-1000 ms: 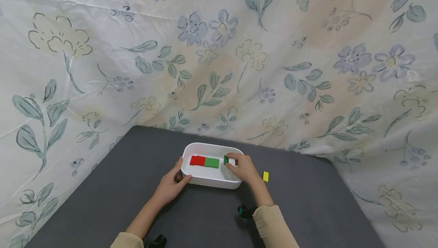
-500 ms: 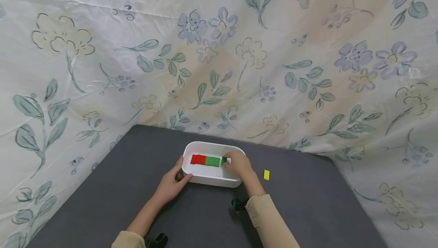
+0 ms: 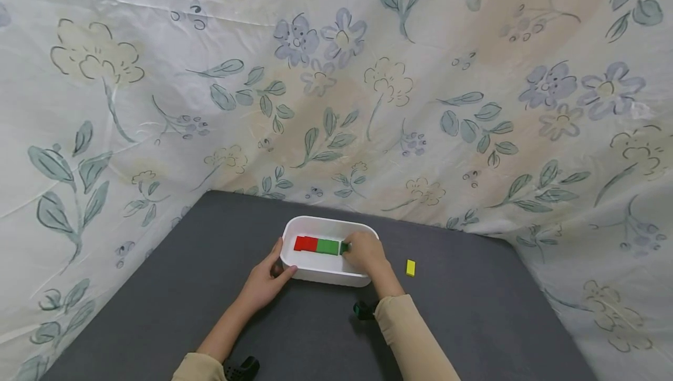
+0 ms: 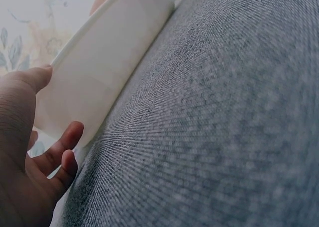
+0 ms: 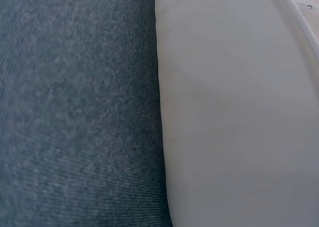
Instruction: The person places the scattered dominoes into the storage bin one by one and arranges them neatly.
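Observation:
A white plastic box (image 3: 326, 276) stands on the grey cloth, and inside it a red block (image 3: 306, 244) lies in line with a green block (image 3: 328, 246). My left hand (image 3: 262, 284) holds the box's left end, thumb at the front rim and fingers around the corner; the left wrist view shows this left hand (image 4: 30, 142) against the box wall (image 4: 107, 62). Inside the box's right half, my right hand (image 3: 364, 250) pinches another dark green block (image 3: 344, 248), mostly hidden by the fingers, just right of the row. The right wrist view shows only the box's outer wall (image 5: 234, 112) and cloth.
A yellow block (image 3: 410, 267) lies on the grey cloth (image 3: 473, 311) to the right of the box. Behind the table hangs a floral curtain (image 3: 336, 106), which also runs along both sides.
My right hand has lowered into the box and moved slightly left, bringing its green block down close to the row. My left hand keeps its hold on the box.

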A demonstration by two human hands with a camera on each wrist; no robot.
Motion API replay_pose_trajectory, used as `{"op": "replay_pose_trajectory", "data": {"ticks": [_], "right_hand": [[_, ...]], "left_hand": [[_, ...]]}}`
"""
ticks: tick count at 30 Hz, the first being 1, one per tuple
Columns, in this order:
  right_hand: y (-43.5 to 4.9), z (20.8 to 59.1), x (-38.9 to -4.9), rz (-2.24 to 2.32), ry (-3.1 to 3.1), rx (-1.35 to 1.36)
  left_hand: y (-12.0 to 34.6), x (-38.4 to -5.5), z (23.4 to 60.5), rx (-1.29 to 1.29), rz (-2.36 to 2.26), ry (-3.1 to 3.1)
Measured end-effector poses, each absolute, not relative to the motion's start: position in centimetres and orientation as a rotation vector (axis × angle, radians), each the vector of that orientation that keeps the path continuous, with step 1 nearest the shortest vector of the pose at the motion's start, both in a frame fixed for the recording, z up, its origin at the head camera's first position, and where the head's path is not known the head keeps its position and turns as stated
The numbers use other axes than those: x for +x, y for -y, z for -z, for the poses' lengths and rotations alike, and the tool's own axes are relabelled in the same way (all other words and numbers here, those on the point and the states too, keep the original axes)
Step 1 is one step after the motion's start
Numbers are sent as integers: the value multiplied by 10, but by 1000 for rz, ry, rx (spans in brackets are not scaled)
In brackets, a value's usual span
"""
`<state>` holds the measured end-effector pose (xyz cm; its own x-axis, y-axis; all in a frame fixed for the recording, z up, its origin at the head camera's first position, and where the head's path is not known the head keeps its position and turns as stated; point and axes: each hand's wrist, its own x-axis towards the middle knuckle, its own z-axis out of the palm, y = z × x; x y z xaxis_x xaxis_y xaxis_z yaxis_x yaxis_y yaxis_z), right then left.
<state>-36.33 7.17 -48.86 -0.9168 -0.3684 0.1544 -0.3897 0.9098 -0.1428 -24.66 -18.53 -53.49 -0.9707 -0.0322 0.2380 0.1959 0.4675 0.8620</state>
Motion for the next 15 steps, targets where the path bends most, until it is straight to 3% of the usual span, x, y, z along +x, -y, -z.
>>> {"op": "replay_pose_trajectory", "data": {"ticks": [15], "right_hand": [[-72, 487, -361, -221, 2923, 674]], "left_hand": [[186, -249, 537, -144, 1481, 2507]]}}
